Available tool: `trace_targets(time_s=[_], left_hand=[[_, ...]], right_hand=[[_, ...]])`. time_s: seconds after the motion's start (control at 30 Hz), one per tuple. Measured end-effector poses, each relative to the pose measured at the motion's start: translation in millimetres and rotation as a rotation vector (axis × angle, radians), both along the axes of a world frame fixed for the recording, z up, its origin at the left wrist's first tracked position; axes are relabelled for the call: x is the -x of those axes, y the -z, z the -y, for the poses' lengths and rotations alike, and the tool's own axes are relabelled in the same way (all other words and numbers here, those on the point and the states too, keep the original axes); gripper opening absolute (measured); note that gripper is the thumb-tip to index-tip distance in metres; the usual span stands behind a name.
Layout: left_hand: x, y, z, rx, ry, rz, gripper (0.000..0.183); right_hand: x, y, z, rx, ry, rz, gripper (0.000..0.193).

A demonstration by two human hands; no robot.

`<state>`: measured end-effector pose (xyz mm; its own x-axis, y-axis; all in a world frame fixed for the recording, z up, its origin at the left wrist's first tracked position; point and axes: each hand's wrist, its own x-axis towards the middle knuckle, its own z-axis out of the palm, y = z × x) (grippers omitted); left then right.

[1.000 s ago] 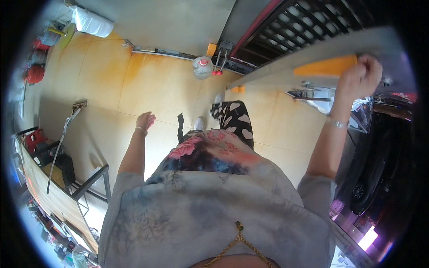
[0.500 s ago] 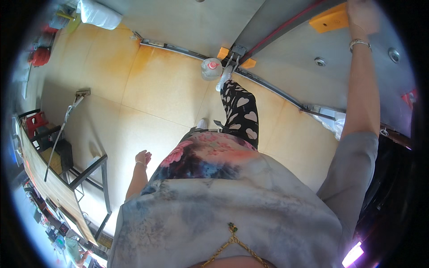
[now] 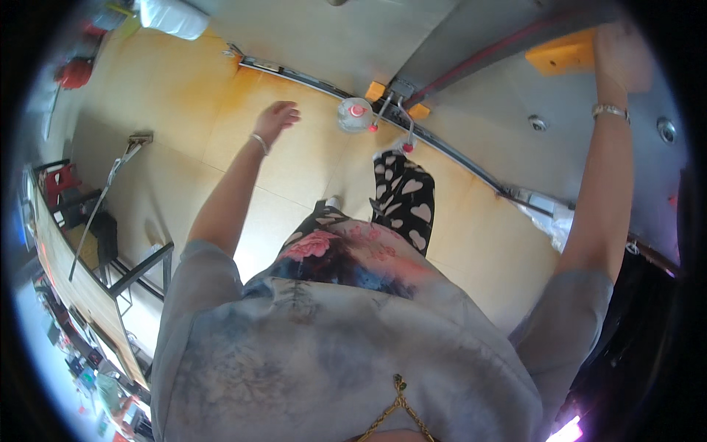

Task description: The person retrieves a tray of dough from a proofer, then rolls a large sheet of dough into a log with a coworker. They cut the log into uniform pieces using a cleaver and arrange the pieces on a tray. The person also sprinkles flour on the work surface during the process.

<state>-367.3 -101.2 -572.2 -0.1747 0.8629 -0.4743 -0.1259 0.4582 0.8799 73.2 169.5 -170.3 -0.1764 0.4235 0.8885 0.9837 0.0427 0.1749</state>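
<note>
Toward the upper right of the head view, we see the orange handle [image 3: 561,57] on the grey door [image 3: 493,121] just beside our right hand [image 3: 622,60]; its fingers are blurred, and we cannot tell their grip. Our left hand [image 3: 277,119] hangs empty, fingers loosely bent, left of the bottle [image 3: 354,116]. Compared with half a second ago, it has swung forward.

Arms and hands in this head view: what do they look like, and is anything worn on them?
The left hand and right hand are gloveless; the right one is blurred. A slim, pale bracelet circles the left wrist, a wider silvery band the right. Grey sleeves reach about the elbows. No cables show.
</note>
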Motion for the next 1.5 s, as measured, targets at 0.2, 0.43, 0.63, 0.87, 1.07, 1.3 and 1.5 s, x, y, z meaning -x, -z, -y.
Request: trace_targets(time_s=[0.2, 0.43, 0.63, 0.87, 1.07, 1.3, 1.5], left_hand=[[-69.4, 53.0, 101.4, 0.075, -0.045, -0.067, 0.023], [-72.7, 109.8, 414.9, 0.7, -0.136, -0.505, 0.022], [-172.6, 60.8, 616.8, 0.73, -1.068, -0.083, 0.031], [-254.1, 39.2, 778.2, 0.855, -1.305, 0.052, 0.032], [-231.1, 42.3, 941.5, 0.598, -1.549, 0.239, 0.029], [-214.5, -94.7, 1092.1, -0.132, -1.976, 0.271, 0.028], [-187.1, -114.1, 1259.9, -0.4, -2.228, 0.199, 0.03]], right_hand=[[-48.4, 9.1, -45.3, 0.16, -0.145, 0.07, 0.033], [-65.5, 0.0, -65.0, 0.085, -0.068, 0.165, 0.03], [-13.9, 135.9, 60.0, 0.17, -0.756, -0.524, 0.036], [115.9, 441.6, 519.7, 2.653, -0.659, -0.644, 0.027], [331.5, 404.8, 747.7, 2.518, -1.14, -0.339, 0.016], [460.5, 359.1, 968.4, 2.19, -1.249, 0.494, 0.017], [534.2, 387.6, 1197.8, 2.27, -1.461, 0.843, 0.016]])
